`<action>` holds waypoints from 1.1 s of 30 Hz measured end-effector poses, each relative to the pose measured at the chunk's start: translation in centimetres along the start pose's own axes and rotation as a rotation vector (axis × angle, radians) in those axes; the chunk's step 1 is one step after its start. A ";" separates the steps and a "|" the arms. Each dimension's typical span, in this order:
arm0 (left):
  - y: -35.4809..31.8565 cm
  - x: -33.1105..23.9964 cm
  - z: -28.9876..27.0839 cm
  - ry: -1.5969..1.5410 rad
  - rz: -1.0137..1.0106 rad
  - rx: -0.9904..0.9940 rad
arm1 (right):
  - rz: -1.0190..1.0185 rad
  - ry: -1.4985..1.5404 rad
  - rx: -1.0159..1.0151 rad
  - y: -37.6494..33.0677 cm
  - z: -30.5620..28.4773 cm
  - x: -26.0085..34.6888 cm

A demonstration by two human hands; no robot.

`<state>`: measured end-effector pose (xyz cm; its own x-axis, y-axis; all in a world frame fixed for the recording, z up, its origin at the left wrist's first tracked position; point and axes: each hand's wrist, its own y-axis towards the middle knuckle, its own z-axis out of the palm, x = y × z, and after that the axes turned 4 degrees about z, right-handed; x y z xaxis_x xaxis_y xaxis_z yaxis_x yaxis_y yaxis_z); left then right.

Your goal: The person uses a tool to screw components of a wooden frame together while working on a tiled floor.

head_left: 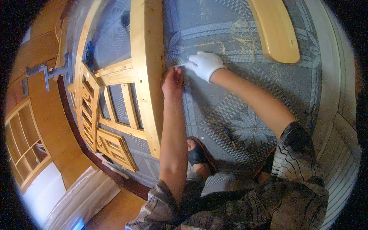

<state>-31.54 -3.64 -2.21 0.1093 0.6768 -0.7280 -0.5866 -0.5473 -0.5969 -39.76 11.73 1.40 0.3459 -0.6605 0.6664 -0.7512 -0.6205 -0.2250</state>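
Note:
In the upper middle, my right hand [206, 65] wears a white glove. Its fingers are closed on one end of a thin pale rod [181, 65], too small to name exactly. My left hand [173, 81] is bare and sits at the right side face of a thick wooden beam [147, 73]. Its fingertips are pinched at the rod's other end, and whatever lies between them is hidden. The beam belongs to a light wooden frame with slats [130, 105], and dark holes show along its top face.
A rounded wooden board [278, 34] lies at the upper right on grey patterned flooring [253, 126] strewn with sawdust. Carved wooden panels [90, 111] lean left of the frame, with a clamp [48, 73] beyond. My sandalled foot [201, 155] is close below the beam.

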 end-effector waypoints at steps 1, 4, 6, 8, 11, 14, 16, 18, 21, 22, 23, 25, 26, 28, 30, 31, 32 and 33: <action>0.3 -0.1 0.5 0.048 0.020 -0.017 | 0.041 0.055 0.041 0.4 -0.2 0.0; 0.2 0.4 4.9 0.059 -0.033 0.064 | 0.156 0.167 0.025 1.7 1.2 -1.8; 1.9 -0.1 4.8 0.083 -0.016 0.139 | 0.236 0.387 0.119 3.2 1.9 -1.6; 3.0 -0.2 4.4 -0.016 0.014 0.115 | 0.287 0.576 0.152 2.9 2.0 -0.6; 3.4 0.1 3.7 -0.016 0.041 0.143 | 0.514 0.942 0.256 2.8 0.6 0.5; 2.9 0.9 4.0 -0.011 0.082 0.098 | 0.598 0.976 0.335 2.9 0.0 0.1; 2.4 1.1 4.2 -0.020 0.098 0.087 | 0.656 1.064 0.437 3.3 0.1 -0.3; 2.3 0.8 4.4 -0.031 0.127 0.075 | 0.683 1.062 0.461 3.6 0.0 0.0; 2.2 0.7 4.6 -0.035 0.121 0.052 | 0.719 1.053 0.481 4.1 0.2 -0.4; 2.2 0.7 4.7 -0.044 0.095 0.059 | 0.726 1.044 0.480 4.1 0.4 -0.6; 2.3 0.4 4.6 -0.054 0.073 0.066 | 0.723 1.043 0.475 4.2 1.2 -0.6; 2.4 0.8 5.1 -0.095 0.057 0.062 | 0.437 0.739 0.210 4.2 2.4 -1.0; 2.6 0.4 4.7 -0.127 0.060 0.037 | 0.427 0.738 0.205 3.9 2.4 -0.5; 2.8 0.0 4.0 -0.164 0.093 0.006 | 0.239 0.755 0.365 2.9 2.2 0.1; 2.6 0.3 4.2 -0.128 0.064 0.038 | 0.216 0.817 0.429 2.5 1.5 -0.9; 2.7 0.4 4.5 -0.140 0.056 0.053 | 0.241 0.826 0.450 2.5 1.3 -1.1; 2.6 0.5 4.7 -0.149 0.049 0.066 | 0.272 0.835 0.470 2.5 0.9 -1.2; 2.4 0.5 4.7 -0.121 0.038 0.084 | 0.209 0.546 0.367 2.5 0.7 -0.9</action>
<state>-36.68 -2.26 -2.43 -0.0087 0.7130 -0.7011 -0.6538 -0.5345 -0.5356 -41.56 10.49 -0.25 -0.1908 -0.5339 0.8238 -0.4993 -0.6698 -0.5497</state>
